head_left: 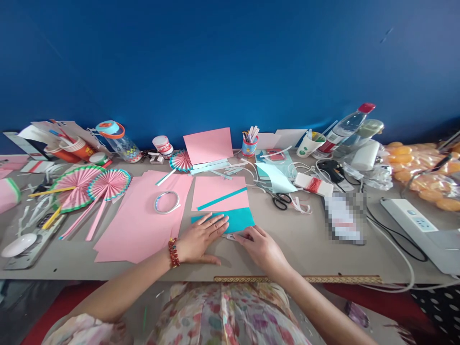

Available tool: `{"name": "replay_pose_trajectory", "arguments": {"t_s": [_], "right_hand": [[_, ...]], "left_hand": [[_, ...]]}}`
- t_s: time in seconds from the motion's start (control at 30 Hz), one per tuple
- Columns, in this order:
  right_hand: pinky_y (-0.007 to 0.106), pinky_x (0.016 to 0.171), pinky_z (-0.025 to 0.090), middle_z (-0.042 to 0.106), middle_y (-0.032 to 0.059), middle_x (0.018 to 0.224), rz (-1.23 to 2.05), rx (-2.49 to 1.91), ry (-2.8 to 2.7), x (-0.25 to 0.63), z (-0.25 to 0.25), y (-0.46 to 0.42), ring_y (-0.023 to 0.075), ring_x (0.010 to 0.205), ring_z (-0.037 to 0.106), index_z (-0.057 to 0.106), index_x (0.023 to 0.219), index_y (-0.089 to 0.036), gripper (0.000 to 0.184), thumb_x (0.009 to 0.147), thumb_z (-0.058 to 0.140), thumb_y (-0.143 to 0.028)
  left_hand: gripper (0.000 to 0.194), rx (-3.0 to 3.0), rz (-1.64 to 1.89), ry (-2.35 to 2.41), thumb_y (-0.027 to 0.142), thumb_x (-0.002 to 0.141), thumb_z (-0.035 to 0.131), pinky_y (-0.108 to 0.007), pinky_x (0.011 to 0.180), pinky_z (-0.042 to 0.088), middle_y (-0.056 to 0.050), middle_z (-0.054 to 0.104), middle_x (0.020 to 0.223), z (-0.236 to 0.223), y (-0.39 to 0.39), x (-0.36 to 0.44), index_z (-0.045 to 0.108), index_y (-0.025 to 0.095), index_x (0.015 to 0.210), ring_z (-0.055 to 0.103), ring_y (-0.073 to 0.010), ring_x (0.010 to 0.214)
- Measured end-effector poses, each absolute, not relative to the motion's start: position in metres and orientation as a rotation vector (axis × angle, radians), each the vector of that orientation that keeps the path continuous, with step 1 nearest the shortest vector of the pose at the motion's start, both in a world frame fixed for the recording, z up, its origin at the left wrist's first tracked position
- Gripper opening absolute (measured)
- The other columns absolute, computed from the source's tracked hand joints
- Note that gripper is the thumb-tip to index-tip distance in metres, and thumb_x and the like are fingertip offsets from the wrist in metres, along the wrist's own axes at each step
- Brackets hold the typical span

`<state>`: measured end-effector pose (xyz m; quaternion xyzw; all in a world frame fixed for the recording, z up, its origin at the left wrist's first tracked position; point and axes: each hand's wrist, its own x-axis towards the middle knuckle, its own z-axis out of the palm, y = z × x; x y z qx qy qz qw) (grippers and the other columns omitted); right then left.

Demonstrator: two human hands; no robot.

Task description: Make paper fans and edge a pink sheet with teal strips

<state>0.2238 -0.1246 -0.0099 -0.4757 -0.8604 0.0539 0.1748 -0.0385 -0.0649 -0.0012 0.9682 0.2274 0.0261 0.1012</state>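
1. A person works at a grey counter [298, 254] before a blue wall [230, 67], both bare hands meeting at a teal sheet [241, 216] near the front edge.
2. The left hand [201, 239], a beaded bracelet [174, 252] at its wrist, presses palm down, its fingers outstretched and slightly parted over the left part of the teal sheet, gripping nothing.
3. The right hand [262, 247] curls, its fingers closed in a pinch around a small pale tool [229, 236] at the sheet's near edge; the hand hides most of the tool.
4. Just beyond, a narrow teal strip [223, 199] slants across a pink sheet [206, 188], rising toward the right.
5. To the left, pink sheets [122, 230] lie fanned out, with a roll of tape [166, 211] on top; farther left, a teal-edged pleated fan [109, 185] overlaps a green-edged one [63, 189].
6. To the right of the pink sheet, black-handled scissors [280, 202] rest near a card wound with red thread [314, 184].
7. Against the wall, a blue-and-red cup [249, 146] holds pens, and a red-capped bottle [347, 127] leans.
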Motion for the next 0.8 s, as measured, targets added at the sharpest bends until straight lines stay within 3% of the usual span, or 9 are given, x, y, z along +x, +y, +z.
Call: {"name": "replay_pose_trajectory", "arguments": {"t_s": [0.13, 0.23, 0.33, 0.43, 0.8], "right_hand": [[0.027, 0.071, 0.049, 0.061, 0.005, 0.087, 0.188, -1.343, -2.438, 0.224, -0.006, -0.124, 0.0173, 0.08, 0.056, 0.07, 0.116, -0.029, 0.029, 0.099, 0.048, -0.02], [0.027, 0.069, 0.048, 0.06, 0.0047, 0.084, 0.175, -1.352, -2.403, 0.225, -0.002, -0.122, 0.0169, 0.077, 0.055, 0.072, 0.112, -0.029, 0.028, 0.099, 0.048, -0.02], [0.026, 0.069, 0.047, 0.06, 0.0038, 0.084, 0.167, -1.337, -2.393, 0.225, -0.001, -0.121, 0.0163, 0.078, 0.056, 0.072, 0.111, -0.03, 0.027, 0.098, 0.051, -0.019], [0.025, 0.07, 0.047, 0.061, 0.0036, 0.087, 0.174, -1.316, -2.407, 0.226, -0.002, -0.12, 0.0159, 0.079, 0.056, 0.071, 0.114, -0.031, 0.028, 0.099, 0.05, -0.019], [0.027, 0.073, 0.048, 0.061, 0.0035, 0.089, 0.146, -1.319, -2.477, 0.224, -0.007, -0.12, 0.0169, 0.083, 0.056, 0.069, 0.116, -0.031, 0.027, 0.1, 0.051, -0.022]], "left_hand": [[0.07, 2.618, 0.249, 0.711, 0.056, 0.102, 0.015, -0.038, 0.123, 0.02, -0.006, 0.012, 0.165, 0.011, -0.055, -0.054, -0.006, 0.02, 0.158, 0.017, -0.0202, 0.152], [0.054, 2.573, 0.317, 0.775, 0.031, 0.106, 0.012, -0.041, 0.124, 0.017, 0.0, 0.018, 0.164, 0.014, -0.045, -0.065, 0.001, 0.03, 0.158, 0.018, -0.017, 0.151], [0.055, 2.705, 0.198, 0.677, 0.024, 0.104, 0.026, -0.049, 0.123, 0.016, 0.003, 0.022, 0.163, 0.006, -0.039, -0.069, 0.017, 0.038, 0.156, 0.018, -0.02, 0.151], [0.059, 2.804, 0.114, 0.608, 0.021, 0.1, 0.036, -0.052, 0.121, 0.021, 0.004, 0.025, 0.162, -0.007, -0.037, -0.068, 0.023, 0.041, 0.154, 0.019, -0.0215, 0.151], [0.059, 2.838, 0.054, 0.627, 0.016, 0.099, 0.037, -0.053, 0.12, 0.023, 0.003, 0.024, 0.163, -0.012, -0.039, -0.068, 0.027, 0.039, 0.153, 0.019, -0.0223, 0.151]]}}
